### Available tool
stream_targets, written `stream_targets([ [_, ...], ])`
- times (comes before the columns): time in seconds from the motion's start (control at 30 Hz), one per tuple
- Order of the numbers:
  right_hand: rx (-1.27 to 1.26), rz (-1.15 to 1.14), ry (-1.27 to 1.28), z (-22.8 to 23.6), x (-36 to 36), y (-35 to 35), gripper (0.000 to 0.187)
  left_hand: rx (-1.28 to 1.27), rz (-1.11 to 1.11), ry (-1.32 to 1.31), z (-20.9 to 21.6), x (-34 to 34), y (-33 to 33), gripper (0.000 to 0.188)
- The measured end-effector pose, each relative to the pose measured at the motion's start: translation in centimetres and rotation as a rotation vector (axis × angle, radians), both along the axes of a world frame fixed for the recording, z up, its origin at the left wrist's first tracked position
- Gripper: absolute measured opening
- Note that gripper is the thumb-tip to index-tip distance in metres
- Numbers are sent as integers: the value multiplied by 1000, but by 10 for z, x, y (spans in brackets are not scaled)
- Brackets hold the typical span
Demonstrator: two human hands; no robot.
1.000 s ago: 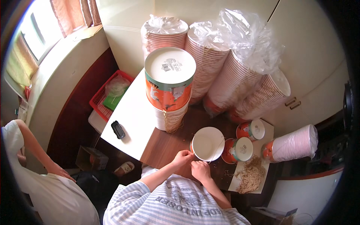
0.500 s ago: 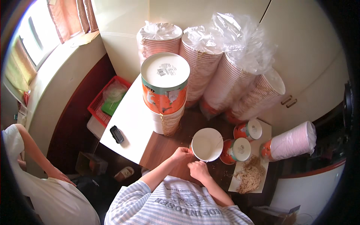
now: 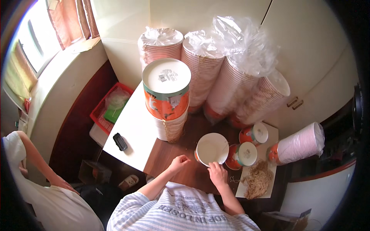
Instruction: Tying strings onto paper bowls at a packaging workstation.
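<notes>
Open paper tub (image 3: 211, 148): mouth up on the brown tabletop (image 3: 165, 158), just ahead of the wearer's hands. White inside, orange outside, thin strand at its right rim.

Nearest: the wearer's striped shirt (image 3: 181, 208). Right hand (image 3: 218, 174) is at the tub's near rim, fingers bent and close together; can't tell if they pinch the rim or a strand. Left hand (image 3: 178, 164) sits just left of the tub, apart from it, fingertips bunched narrow; can't tell if anything thin is between them.

Right of the right hand: tangled twine pile (image 3: 259, 181) on a white panel (image 3: 241, 191). Past it, two orange-and-green tubs, base up: nearer one (image 3: 247, 153) close beside the open tub, farther one (image 3: 259, 133) behind. Plastic-sleeved stack (image 3: 298, 144) to their right.

Left side: black plastic object (image 3: 120, 142) on the white tabletop (image 3: 131, 119). Co-worker's hand (image 3: 63, 184) further left, well apart from the work.

Beyond the open tub, to the left: base-up tub stack (image 3: 167, 106), orange on top, twine hanging down its side. Red basket (image 3: 101, 124) off the table's left edge.

Back: four bagged stacks (image 3: 231, 82), then cream cabinet (image 3: 316, 65).
</notes>
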State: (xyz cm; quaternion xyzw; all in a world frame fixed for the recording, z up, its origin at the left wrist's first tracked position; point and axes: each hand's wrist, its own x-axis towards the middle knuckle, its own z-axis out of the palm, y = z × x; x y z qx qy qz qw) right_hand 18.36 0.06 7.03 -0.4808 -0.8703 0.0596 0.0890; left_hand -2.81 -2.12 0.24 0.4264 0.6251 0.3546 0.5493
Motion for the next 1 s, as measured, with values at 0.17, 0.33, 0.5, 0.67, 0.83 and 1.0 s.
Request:
stream_targets([
  [0.17, 65, 131, 147, 30, -2, 11, 6, 386, 32, 234, 49, -18, 2, 20],
  [0.33, -454, 264, 691, 64, -1, 28, 7, 552, 33, 161, 88, -50, -2, 34],
  [0.5, -1039, 212, 1244, 97, -19, 43, 13, 211, 69, -672, 87, -83, -29, 37],
  [0.67, -1141, 173, 1451, 137, -61, 67, 21, 431, 123, -640, 132, -114, -24, 15],
  [0.83, -1139, 234, 1520, 205, -111, 116, 28, 684, 423, -517, 209, -141, 18, 18],
  [1.0, -1085, 383, 1473, 225, -142, 157, 30, 714, 527, -436, 263, -163, 65, 20],
])
